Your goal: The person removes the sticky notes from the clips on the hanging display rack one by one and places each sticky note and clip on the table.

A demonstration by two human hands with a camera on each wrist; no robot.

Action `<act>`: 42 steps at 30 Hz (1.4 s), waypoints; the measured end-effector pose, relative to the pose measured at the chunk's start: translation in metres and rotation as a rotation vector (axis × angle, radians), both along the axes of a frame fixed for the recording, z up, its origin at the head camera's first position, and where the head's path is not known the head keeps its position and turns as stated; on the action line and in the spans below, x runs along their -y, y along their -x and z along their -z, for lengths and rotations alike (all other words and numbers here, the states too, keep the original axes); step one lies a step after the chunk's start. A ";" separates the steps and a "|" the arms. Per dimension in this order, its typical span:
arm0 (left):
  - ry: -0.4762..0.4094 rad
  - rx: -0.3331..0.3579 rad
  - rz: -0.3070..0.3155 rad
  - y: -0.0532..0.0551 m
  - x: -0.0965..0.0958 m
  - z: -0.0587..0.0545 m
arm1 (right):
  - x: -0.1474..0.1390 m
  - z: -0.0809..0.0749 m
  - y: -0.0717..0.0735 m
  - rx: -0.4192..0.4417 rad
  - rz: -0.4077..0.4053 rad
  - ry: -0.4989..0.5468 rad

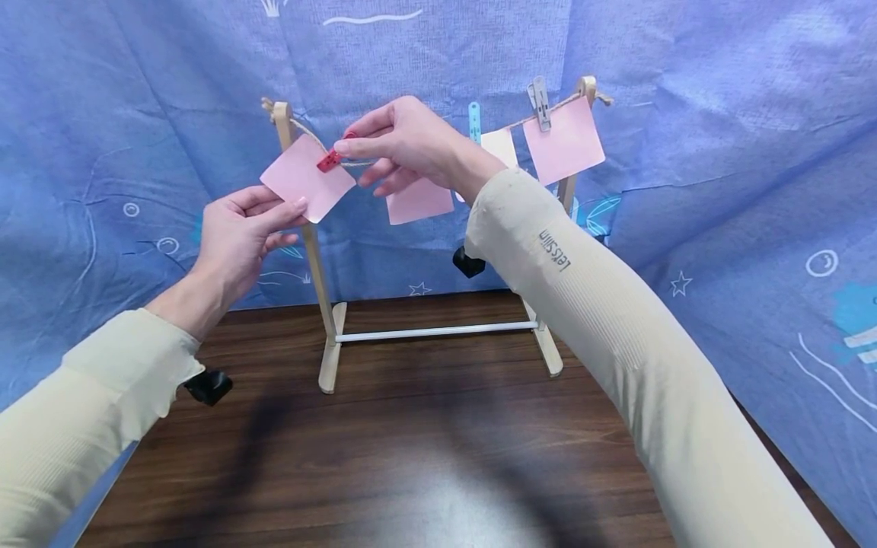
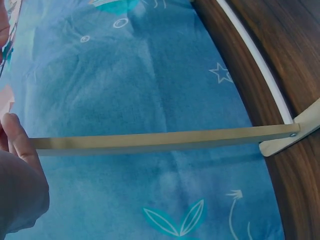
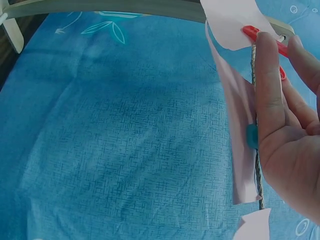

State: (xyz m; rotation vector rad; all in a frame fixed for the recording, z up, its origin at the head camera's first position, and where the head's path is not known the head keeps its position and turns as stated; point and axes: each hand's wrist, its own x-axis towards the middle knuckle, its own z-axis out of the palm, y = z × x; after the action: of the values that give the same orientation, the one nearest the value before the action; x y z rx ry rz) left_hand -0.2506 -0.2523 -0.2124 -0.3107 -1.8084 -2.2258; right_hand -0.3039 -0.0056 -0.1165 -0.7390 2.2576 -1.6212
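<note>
My left hand (image 1: 236, 232) pinches the lower corner of a pink paper square (image 1: 301, 171) by the left post of a small wooden stand. Thumb and fingers of my right hand (image 1: 418, 144) pinch a red clothespin (image 1: 330, 160), whose tip overlaps the paper's upper right edge at the twine (image 1: 308, 131). In the right wrist view the red clothespin (image 3: 251, 33) sits at the paper's edge along the cord. Only part of my left hand (image 2: 22, 175) shows in the left wrist view, with a sliver of pink paper (image 2: 6, 100) at its fingertips.
Behind my right hand another pink paper (image 1: 419, 202) hangs on the twine. Farther right hang a pale paper (image 1: 500, 144) near a blue clothespin (image 1: 474, 122) and a pink paper (image 1: 565, 142) under a grey clothespin (image 1: 540, 105). A white bar (image 1: 438, 332) joins the stand's feet on the brown table (image 1: 384, 457).
</note>
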 end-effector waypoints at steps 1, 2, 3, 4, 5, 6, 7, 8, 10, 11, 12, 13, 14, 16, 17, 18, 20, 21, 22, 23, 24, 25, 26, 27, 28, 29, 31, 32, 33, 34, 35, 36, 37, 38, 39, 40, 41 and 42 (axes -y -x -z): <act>0.018 0.002 -0.004 0.000 0.000 0.000 | 0.000 0.000 0.000 0.000 0.000 -0.001; 0.033 0.006 -0.004 0.000 0.001 0.000 | 0.000 0.000 0.000 0.000 -0.001 -0.002; 0.055 0.012 -0.004 -0.001 0.001 0.000 | 0.000 0.000 0.000 -0.001 -0.003 -0.003; 0.080 0.017 -0.004 -0.001 0.002 0.000 | 0.000 0.001 0.000 -0.001 -0.004 -0.005; 0.103 0.022 -0.002 -0.001 0.002 0.001 | 0.000 0.001 0.000 -0.001 -0.006 -0.007; 0.124 0.027 0.001 -0.001 0.003 0.001 | 0.000 0.001 0.000 -0.001 -0.007 -0.008; 0.138 0.033 0.010 -0.001 0.004 0.001 | 0.000 0.001 0.000 -0.001 -0.007 -0.009; 0.152 0.036 0.014 -0.001 0.004 0.001 | 0.000 0.001 0.000 0.001 -0.008 -0.008; 0.163 0.041 0.023 -0.001 0.005 0.001 | 0.000 0.001 0.000 0.008 -0.009 -0.001; 0.165 0.042 0.023 -0.001 0.005 0.000 | 0.000 0.001 0.001 0.014 -0.009 0.006; 0.166 0.044 0.023 -0.001 0.005 0.000 | 0.000 0.001 0.001 0.022 -0.009 0.013; 0.166 0.043 0.021 -0.001 0.005 0.000 | 0.000 0.001 0.001 0.028 -0.009 0.021; 0.169 0.042 0.016 -0.001 0.005 0.000 | 0.000 0.001 0.001 0.034 -0.008 0.028; 0.174 0.046 0.009 -0.001 0.004 -0.001 | 0.000 0.002 0.001 0.041 -0.002 0.045; 0.176 0.048 0.008 -0.001 0.004 -0.001 | 0.000 0.003 0.001 0.040 0.002 0.055; 0.175 0.049 0.007 -0.001 0.003 -0.002 | 0.000 0.003 0.001 0.038 0.008 0.065; 0.174 0.052 0.008 -0.001 0.002 -0.004 | 0.000 0.004 0.002 0.030 0.021 0.089; 0.173 0.052 0.009 -0.001 0.001 -0.005 | 0.000 0.005 0.002 0.028 0.028 0.103; 0.170 0.051 0.009 -0.001 0.000 -0.006 | 0.000 0.006 0.003 0.026 0.035 0.117; 0.171 0.050 0.008 -0.001 0.000 -0.007 | 0.000 0.006 0.003 0.024 0.041 0.130; 0.172 0.050 0.008 -0.001 0.000 -0.007 | 0.000 0.006 0.004 0.026 0.048 0.143; 0.174 0.050 0.007 -0.001 -0.001 -0.008 | 0.000 0.006 0.005 0.027 0.052 0.155; 0.174 0.051 0.007 -0.001 -0.001 -0.008 | -0.001 0.006 0.005 0.028 0.059 0.165; 0.174 0.050 0.006 -0.001 -0.002 -0.009 | -0.001 0.006 0.006 0.030 0.065 0.174; 0.176 0.051 0.005 -0.001 -0.002 -0.009 | -0.002 0.006 0.006 0.033 0.070 0.183; 0.176 0.052 0.004 -0.001 -0.002 -0.009 | -0.002 0.006 0.007 0.038 0.074 0.193; 0.172 0.054 0.002 -0.001 -0.003 -0.009 | -0.003 0.006 0.007 0.042 0.079 0.210; 0.169 0.055 0.001 -0.001 -0.003 -0.008 | -0.004 0.006 0.008 0.040 0.081 0.219; 0.167 0.055 0.001 -0.001 -0.003 -0.008 | -0.005 0.006 0.008 0.037 0.081 0.234; 0.165 0.055 0.001 -0.002 -0.003 -0.008 | -0.006 0.006 0.008 0.029 0.080 0.254; 0.162 0.056 0.001 -0.002 -0.003 -0.007 | -0.008 0.006 0.007 0.017 0.081 0.279; 0.158 0.055 0.003 -0.001 -0.003 -0.007 | -0.009 0.007 0.007 0.003 0.082 0.306; 0.155 0.054 0.005 -0.001 -0.003 -0.006 | -0.011 0.007 0.007 -0.011 0.085 0.331; 0.152 0.053 0.007 -0.002 -0.003 -0.006 | -0.013 0.007 0.006 -0.025 0.090 0.356; 0.150 0.051 0.010 -0.002 -0.002 -0.006 | -0.016 0.007 0.006 -0.040 0.091 0.380; 0.149 0.050 0.011 -0.002 -0.002 -0.005 | -0.018 0.007 0.005 -0.047 0.093 0.401; 0.149 0.049 0.012 -0.002 -0.002 -0.005 | -0.020 0.006 0.005 -0.049 0.096 0.413; 0.151 0.047 0.013 -0.002 -0.002 -0.005 | -0.022 0.006 0.005 -0.049 0.096 0.421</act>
State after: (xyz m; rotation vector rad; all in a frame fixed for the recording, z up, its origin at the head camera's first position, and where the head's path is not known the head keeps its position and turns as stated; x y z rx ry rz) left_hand -0.2484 -0.2506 -0.2070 -0.3014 -2.0092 -2.1266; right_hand -0.3086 0.0164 -0.1224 -0.7796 2.0288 -2.1829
